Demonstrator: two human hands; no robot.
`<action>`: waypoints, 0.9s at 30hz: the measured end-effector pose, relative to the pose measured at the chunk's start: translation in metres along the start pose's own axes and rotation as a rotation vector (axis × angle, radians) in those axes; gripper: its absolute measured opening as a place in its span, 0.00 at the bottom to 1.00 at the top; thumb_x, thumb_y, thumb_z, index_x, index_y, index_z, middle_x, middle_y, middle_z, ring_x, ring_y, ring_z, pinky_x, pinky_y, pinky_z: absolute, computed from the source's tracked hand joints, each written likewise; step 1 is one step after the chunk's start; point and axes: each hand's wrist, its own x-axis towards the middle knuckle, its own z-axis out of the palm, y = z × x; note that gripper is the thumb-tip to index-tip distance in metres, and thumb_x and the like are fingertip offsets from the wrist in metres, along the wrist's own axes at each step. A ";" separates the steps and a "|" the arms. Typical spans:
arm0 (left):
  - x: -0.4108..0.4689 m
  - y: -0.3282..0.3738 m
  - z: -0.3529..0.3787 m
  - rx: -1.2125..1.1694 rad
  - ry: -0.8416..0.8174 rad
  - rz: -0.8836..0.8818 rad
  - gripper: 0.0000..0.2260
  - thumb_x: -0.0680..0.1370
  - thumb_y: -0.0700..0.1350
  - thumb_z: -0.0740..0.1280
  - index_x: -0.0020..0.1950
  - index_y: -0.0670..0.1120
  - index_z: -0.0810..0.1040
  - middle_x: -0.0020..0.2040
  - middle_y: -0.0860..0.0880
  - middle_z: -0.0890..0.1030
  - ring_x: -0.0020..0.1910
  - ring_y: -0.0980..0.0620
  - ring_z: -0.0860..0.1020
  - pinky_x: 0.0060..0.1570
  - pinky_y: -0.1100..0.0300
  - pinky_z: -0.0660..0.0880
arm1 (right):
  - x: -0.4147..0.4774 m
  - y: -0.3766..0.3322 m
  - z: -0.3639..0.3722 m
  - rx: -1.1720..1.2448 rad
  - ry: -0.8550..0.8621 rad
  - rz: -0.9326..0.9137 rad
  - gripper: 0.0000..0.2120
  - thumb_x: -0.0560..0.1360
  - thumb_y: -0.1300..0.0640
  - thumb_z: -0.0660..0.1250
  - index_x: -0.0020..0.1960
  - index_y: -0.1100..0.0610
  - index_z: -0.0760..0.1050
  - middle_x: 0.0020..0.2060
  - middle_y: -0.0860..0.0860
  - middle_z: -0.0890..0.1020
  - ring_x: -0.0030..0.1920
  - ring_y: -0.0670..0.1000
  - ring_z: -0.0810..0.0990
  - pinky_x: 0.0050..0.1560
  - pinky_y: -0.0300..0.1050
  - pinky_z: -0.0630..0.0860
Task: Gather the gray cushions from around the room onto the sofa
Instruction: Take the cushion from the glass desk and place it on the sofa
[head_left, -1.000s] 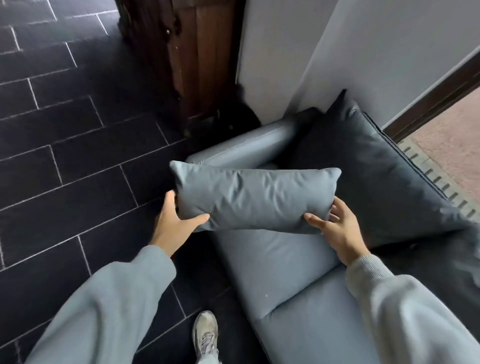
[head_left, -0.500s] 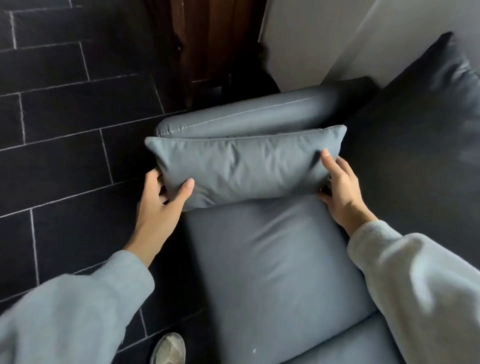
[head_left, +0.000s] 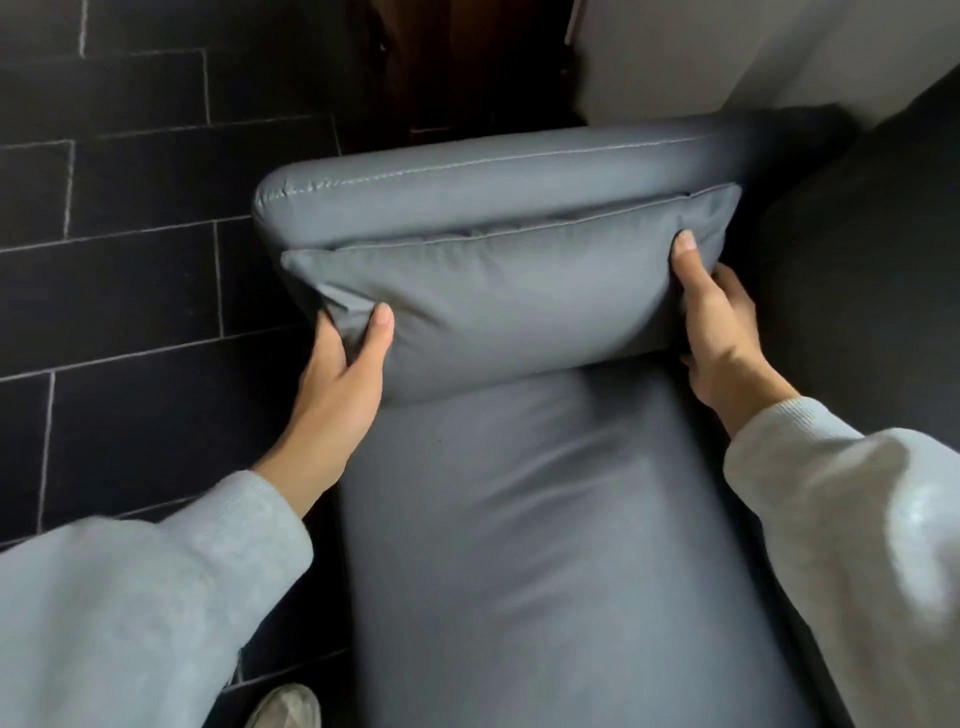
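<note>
The gray cushion was held at both ends, its left corner pinched by the left grip and its right end by the right grip. It stood against the armrest, seemingly on the sofa seat. It would best be pressed down evenly before release. A darker cushion lay just beside it.

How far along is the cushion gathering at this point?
Done: the gray cushion sits on the sofa seat, propped against the armrest. In hand: the left hand and right hand grip its ends. Left: letting go; any cushions elsewhere in the room are out of view.
</note>
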 end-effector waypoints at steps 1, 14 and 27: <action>0.001 -0.001 0.000 0.003 -0.002 0.005 0.28 0.71 0.74 0.62 0.70 0.69 0.69 0.60 0.72 0.79 0.60 0.74 0.75 0.70 0.57 0.70 | 0.001 0.001 0.002 -0.007 0.011 -0.005 0.18 0.72 0.30 0.72 0.55 0.41 0.82 0.41 0.27 0.85 0.41 0.27 0.81 0.51 0.42 0.74; 0.011 0.007 0.007 0.062 -0.076 0.011 0.42 0.69 0.77 0.64 0.80 0.60 0.63 0.74 0.61 0.75 0.73 0.57 0.72 0.75 0.47 0.69 | 0.012 0.009 0.005 -0.174 0.082 0.023 0.47 0.71 0.22 0.62 0.82 0.48 0.66 0.72 0.45 0.77 0.73 0.48 0.74 0.72 0.40 0.67; -0.008 0.018 -0.020 0.554 -0.190 -0.144 0.43 0.74 0.77 0.55 0.74 0.45 0.70 0.74 0.42 0.74 0.73 0.39 0.70 0.58 0.49 0.65 | -0.051 -0.010 0.001 -0.788 -0.046 0.225 0.41 0.83 0.31 0.52 0.81 0.64 0.62 0.78 0.65 0.68 0.78 0.65 0.67 0.75 0.52 0.63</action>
